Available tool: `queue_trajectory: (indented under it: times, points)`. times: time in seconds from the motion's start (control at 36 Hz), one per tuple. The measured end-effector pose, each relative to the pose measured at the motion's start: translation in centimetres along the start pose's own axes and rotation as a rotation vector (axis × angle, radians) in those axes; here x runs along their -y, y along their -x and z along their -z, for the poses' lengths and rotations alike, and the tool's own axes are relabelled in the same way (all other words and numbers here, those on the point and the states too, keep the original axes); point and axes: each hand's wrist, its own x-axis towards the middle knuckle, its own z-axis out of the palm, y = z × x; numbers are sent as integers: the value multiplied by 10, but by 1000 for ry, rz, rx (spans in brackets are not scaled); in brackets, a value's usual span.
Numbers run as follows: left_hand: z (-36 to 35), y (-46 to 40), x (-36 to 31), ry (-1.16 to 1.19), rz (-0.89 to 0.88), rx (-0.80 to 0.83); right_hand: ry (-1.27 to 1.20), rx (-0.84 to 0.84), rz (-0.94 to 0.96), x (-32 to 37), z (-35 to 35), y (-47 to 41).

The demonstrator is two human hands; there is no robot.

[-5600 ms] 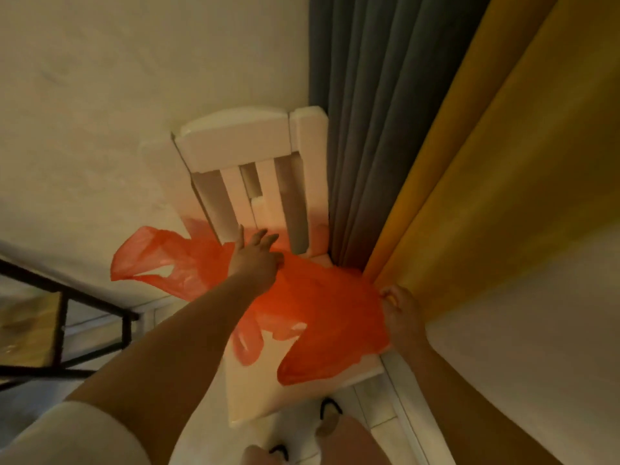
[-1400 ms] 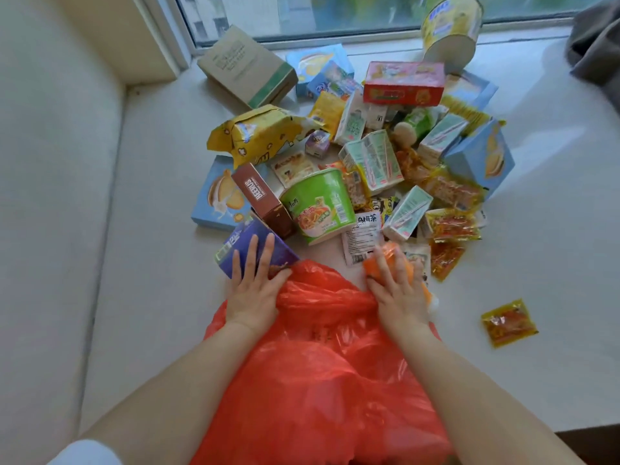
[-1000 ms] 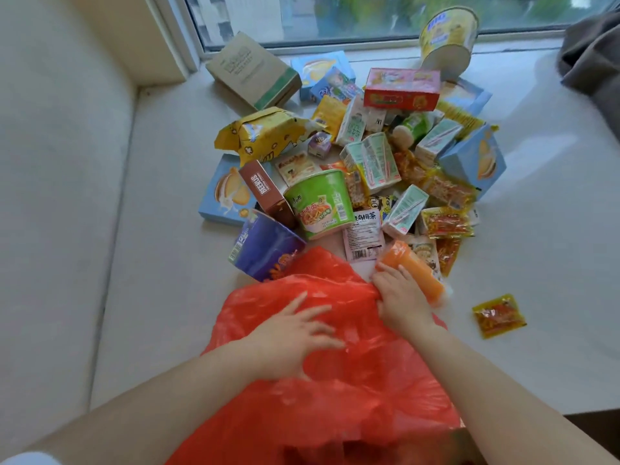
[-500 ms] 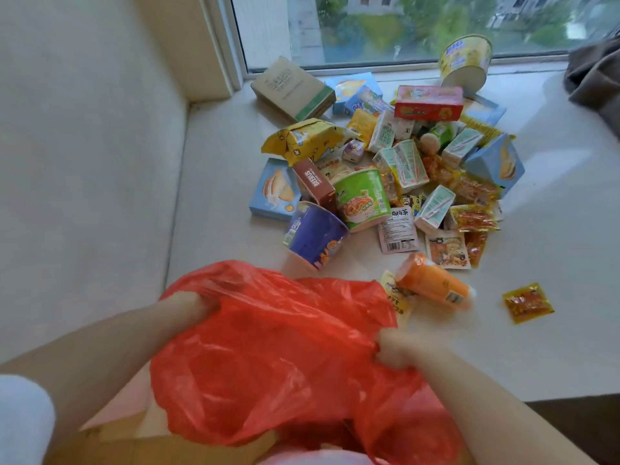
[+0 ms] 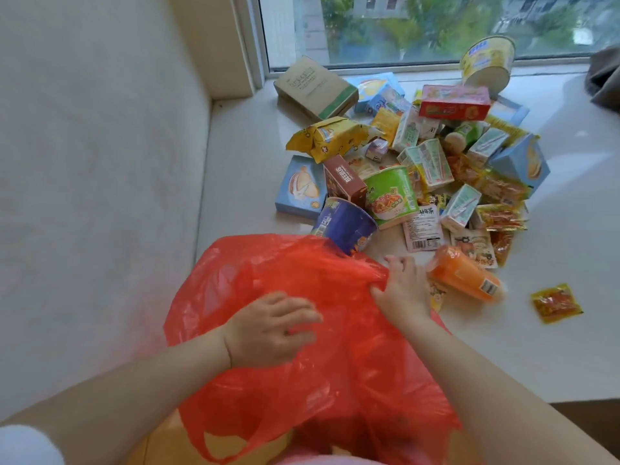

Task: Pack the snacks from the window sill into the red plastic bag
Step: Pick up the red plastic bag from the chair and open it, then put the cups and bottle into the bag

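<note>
The red plastic bag (image 5: 302,347) lies crumpled at the near edge of the window sill (image 5: 553,347) and hangs over it toward the person. The left hand (image 5: 268,330) rests on top of the bag with its fingers spread out loose, holding nothing. The right hand (image 5: 402,290) pinches a fold of the bag's far side, with its fingers curled round the plastic.

The snacks are in a big pile in the middle of the sill, going back toward the window. A purple cup (image 5: 345,226) lies on its side, touching the far edge of the bag. Just behind it are a green noodle cup (image 5: 391,196) and a brown box (image 5: 344,181). A blue box (image 5: 300,187) lies flat on the left side of the pile. An orange bottle (image 5: 464,275) lies on its side just beside the right hand. A small yellow packet (image 5: 555,302) lies alone, well apart from the pile, toward the right end of the sill. A yellow tub (image 5: 488,63) stands by the window glass at the back, and a tan box (image 5: 315,87) lies near the back left corner.
</note>
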Motion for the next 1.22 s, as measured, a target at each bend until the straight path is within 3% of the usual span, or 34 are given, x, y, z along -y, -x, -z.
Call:
queue_trajectory:
  times: [0.03,0.08,0.17,0.22,0.28,0.31,0.47,0.56,0.61,0.67,0.72,0.78,0.83,0.89,0.94,1.0,1.06,1.14,1.22]
  points:
    - [0,0,3,-106,142,-77,110,46,62,3,-3,-1]
    - [-2,6,16,-239,539,-29,299,164,166,6,-15,-3]
    - [-3,27,33,-232,1047,341,385,316,247,2,-38,1]
    - [-13,41,35,-147,1263,555,361,424,254,-2,-51,9]
    - [-22,49,39,92,1545,559,285,500,212,-2,-58,17]
    - [-25,51,41,143,1596,542,205,525,154,-1,-60,20]
    - [-6,25,85,26,1407,340,-364,738,-311,7,-52,34]
    - [6,10,112,-122,1180,173,-501,622,-432,9,-51,31]
    - [6,8,120,-224,1004,230,-517,496,-445,11,-51,25]
    - [3,8,116,-200,925,417,-476,340,-431,11,-49,21]
    - [-7,9,106,-121,892,486,-356,200,-392,9,-49,20]
    - [-12,10,91,-51,837,433,-207,27,-248,11,-44,22]
    - [-16,8,72,-17,782,283,-98,-132,36,12,-42,27]
    - [-24,6,49,-2,764,224,76,-146,285,14,-46,33]
    - [-37,11,24,-65,729,434,297,47,422,15,-55,39]
    - [-47,24,11,-78,669,792,530,230,512,9,-66,37]
    - [-45,42,15,-93,619,1017,610,412,453,0,-70,30]
    - [-33,65,29,-96,605,1172,564,463,313,-11,-74,19]
    - [-27,60,32,-119,472,1205,443,498,338,-10,-79,16]
